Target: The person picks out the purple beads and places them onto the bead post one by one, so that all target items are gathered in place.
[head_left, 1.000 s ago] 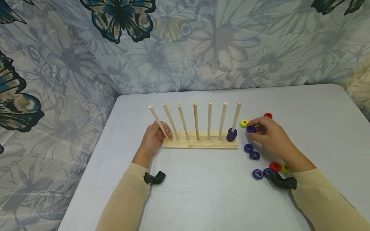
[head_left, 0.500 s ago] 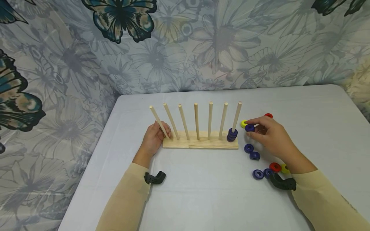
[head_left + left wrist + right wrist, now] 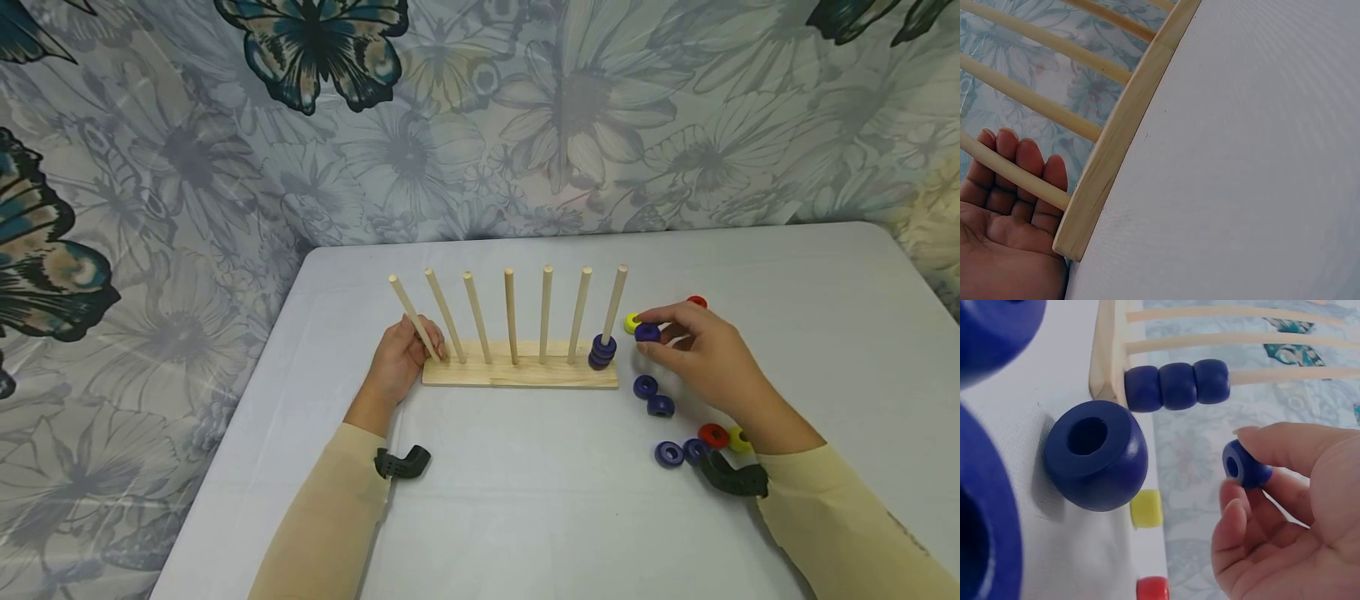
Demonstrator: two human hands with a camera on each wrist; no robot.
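At the stacked beads' [image 3: 602, 352] two o'clock, the right hand [image 3: 697, 346] pinches a blue bead [image 3: 647, 333], best with its hole [image 3: 1232, 467] uncovered; the left hand [image 3: 403, 350], curled round the end peg [image 3: 408, 308], should brace.

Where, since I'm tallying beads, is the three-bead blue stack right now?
In the head view, the three-bead blue stack sits at the foot of the rightmost peg, left of the right hand and its pinched blue bead.
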